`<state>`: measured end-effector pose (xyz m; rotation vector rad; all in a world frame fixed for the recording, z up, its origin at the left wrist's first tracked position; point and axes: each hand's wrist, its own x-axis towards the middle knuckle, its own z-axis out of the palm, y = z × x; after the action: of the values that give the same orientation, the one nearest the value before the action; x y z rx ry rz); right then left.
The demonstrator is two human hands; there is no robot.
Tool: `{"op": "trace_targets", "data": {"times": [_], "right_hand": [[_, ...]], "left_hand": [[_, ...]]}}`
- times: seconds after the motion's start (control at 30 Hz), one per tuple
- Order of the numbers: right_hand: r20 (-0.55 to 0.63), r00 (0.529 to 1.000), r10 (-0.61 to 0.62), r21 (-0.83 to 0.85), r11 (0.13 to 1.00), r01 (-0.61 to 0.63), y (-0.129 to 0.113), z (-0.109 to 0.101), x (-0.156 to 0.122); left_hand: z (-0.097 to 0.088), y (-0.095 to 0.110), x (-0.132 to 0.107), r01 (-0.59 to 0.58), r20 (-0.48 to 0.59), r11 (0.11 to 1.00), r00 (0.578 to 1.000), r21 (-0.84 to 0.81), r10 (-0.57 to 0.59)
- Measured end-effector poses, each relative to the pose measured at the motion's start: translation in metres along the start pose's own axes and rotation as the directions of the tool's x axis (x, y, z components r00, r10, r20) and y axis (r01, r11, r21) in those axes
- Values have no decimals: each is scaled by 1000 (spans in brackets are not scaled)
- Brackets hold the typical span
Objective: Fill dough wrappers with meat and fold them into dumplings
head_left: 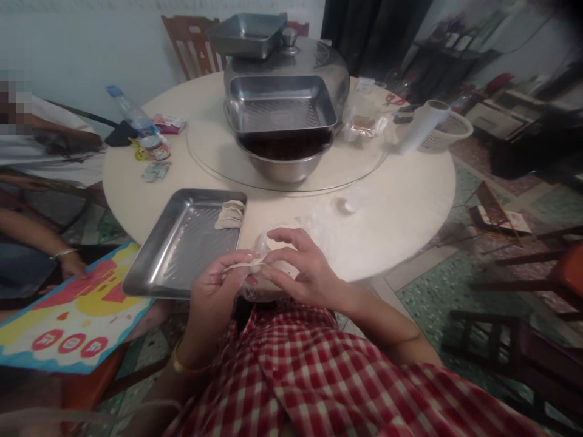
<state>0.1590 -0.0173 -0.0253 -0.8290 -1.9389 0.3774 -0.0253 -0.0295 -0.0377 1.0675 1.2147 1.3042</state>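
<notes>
Between my two hands is a pale dumpling (246, 265), its folded edge facing up. My left hand (219, 276) pinches it from the left, thumb in front and fingers behind. At its right end the fingertips of my right hand (298, 267) close on the edge, with the index finger raised and curved. Under my right hand lies a clear plastic bag (262, 291) with round dough wrappers (276, 243), partly hidden by the fingers. To the left, a metal tray (182, 243) holds several finished dumplings (230, 215) in its upper right corner.
A metal bowl (286, 167) of dark filling stands on the glass turntable (207, 161), with another tray (282, 106) above it and a large lidded pot (337, 73) behind. A small white dish (350, 205) sits to the right. At left, another person's hand (73, 265) touches a colourful board (77, 309).
</notes>
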Motion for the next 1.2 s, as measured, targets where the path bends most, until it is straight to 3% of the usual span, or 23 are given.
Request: {"op": "trace_targets", "data": {"times": [0.27,0.4,0.57,0.7,0.83,1.2], "right_hand": [[49,992,-119,8,993,119,0,2,-1],[-12,998,-55,-11,998,55,3,-5,4],[-2,999,-33,-56,998,33,5,-6,12],[-41,999,16,-17,1000,-17,3,1,14],[-6,996,90,56,994,-90,0,4,14],[9,997,-76,-11,997,76,-2,1,12]], "left_hand": [[3,2,-1,42,-25,999,999,4,-42],[4,3,-1,5,-4,1000,1000,-17,-5],[4,3,-1,-22,-1,1000,1000,15,22],[5,2,-1,-45,55,996,998,78,41],[5,0,0,-76,101,993,993,89,67],[4,-3,4,-91,41,990,995,110,87]]}}
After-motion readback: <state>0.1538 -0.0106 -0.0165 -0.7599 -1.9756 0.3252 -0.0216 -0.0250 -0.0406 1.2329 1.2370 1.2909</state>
